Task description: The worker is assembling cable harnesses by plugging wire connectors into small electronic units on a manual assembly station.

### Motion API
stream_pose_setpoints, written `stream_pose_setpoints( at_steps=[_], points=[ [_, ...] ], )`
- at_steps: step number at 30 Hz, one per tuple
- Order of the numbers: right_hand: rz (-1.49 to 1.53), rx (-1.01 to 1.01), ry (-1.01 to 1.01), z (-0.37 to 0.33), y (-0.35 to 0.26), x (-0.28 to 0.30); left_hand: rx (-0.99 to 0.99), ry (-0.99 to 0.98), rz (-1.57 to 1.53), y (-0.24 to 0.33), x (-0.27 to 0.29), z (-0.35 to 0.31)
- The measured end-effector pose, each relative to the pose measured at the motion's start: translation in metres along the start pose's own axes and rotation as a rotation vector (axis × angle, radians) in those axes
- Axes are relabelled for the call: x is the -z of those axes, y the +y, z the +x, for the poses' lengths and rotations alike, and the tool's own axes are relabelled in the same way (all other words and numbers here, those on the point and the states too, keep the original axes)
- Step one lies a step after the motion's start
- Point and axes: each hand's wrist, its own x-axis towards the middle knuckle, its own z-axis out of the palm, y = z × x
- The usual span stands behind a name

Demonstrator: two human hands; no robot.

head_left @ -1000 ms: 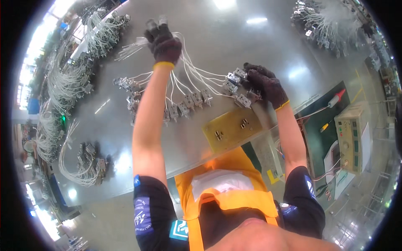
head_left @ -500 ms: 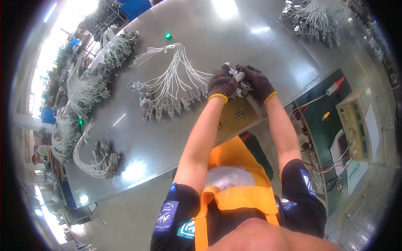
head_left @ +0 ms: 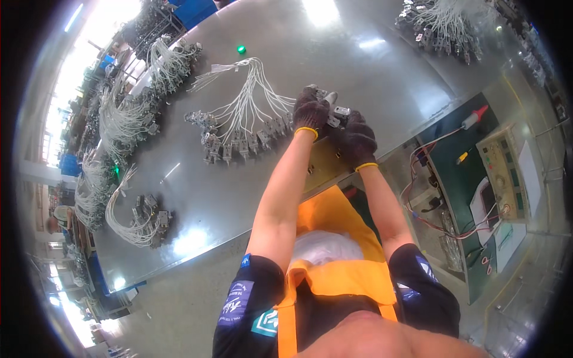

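My left hand [head_left: 311, 110], in a dark knitted glove with a yellow cuff, is closed around small silvery metal parts [head_left: 341, 111] at the right end of a bundle of white wires [head_left: 253, 89]. A light grey cylindrical piece [head_left: 330, 99] sticks out beside its fingers. Close by on the right, my gloved right hand [head_left: 358, 140] is curled just below these parts; its fingertips are hidden, and what they hold cannot be made out. The bundle's other metal connectors [head_left: 242, 143] lie fanned out on the metal table [head_left: 215, 197] to the left.
A brown board [head_left: 325, 164] with tiny pieces lies at the table's near edge. More wire bundles [head_left: 128, 116] line the left side, with another [head_left: 444, 30] at the far right. A beige instrument box [head_left: 504, 170] and a red-tipped probe [head_left: 474, 117] with cables occupy the green bench on the right.
My right hand has drawn down and away from my left, exposing the metal parts between them. My left hand has shifted slightly up and left, still gripping.
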Motion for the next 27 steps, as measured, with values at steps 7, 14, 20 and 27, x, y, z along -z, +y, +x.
stream_pose_setpoints(
  at_steps=[7, 14, 20, 27],
  points=[
    [0.24, -0.136, -0.108, 0.004, -0.016, 0.037, 0.043, 0.001, -0.456, 0.018, 0.039, -0.005],
    [0.26, -0.182, -0.15, 0.023, -0.002, 0.048, -0.033, -0.267, -0.334, -0.065, 0.085, -0.056],
    [0.444, 0.058, -0.242, -0.049, -0.018, 0.07, -0.37, -0.502, 0.222, -0.106, 0.114, -0.117],
    [0.43, 0.039, -0.142, -0.083, 0.012, 0.026, -0.611, 0.117, 0.651, -0.029, 0.129, -0.166]
  ],
)
